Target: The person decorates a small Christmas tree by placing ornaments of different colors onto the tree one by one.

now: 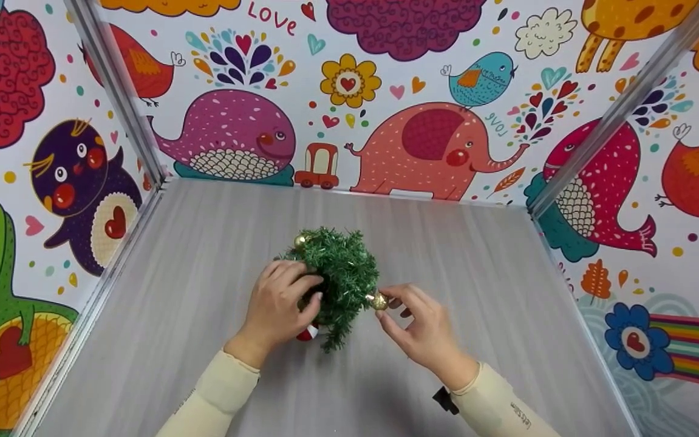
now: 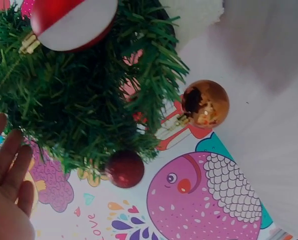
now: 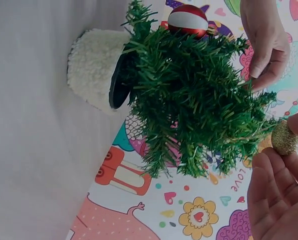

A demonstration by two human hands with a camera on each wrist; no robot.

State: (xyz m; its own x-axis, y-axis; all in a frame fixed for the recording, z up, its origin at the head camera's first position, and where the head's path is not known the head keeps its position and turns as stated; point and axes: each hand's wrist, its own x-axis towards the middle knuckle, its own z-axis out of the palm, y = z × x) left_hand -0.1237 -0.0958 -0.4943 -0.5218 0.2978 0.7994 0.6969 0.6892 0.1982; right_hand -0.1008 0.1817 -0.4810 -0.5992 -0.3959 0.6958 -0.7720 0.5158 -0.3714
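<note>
A small green artificial Christmas tree (image 1: 346,267) stands between both hands. My left hand (image 1: 279,297) is at its near left side, thumb and index finger closing on a branch tip in the right wrist view. Glittery and gold, a bauble (image 3: 284,137) is pinched by the fingertips of my right hand (image 1: 425,328), at the tree's right side. A red and white bauble (image 2: 76,25) hangs on the near side. On other branches are a shiny gold bauble (image 2: 206,104) and a dark red bauble (image 2: 125,169). The tree's base is a rough white pot (image 3: 96,70).
The grey tabletop (image 1: 215,243) extends around the tree. Cartoon-printed panels (image 1: 349,127) enclose the back and both sides, joined by metal corner posts (image 1: 119,91). A small black object (image 1: 445,400) is at the right wrist.
</note>
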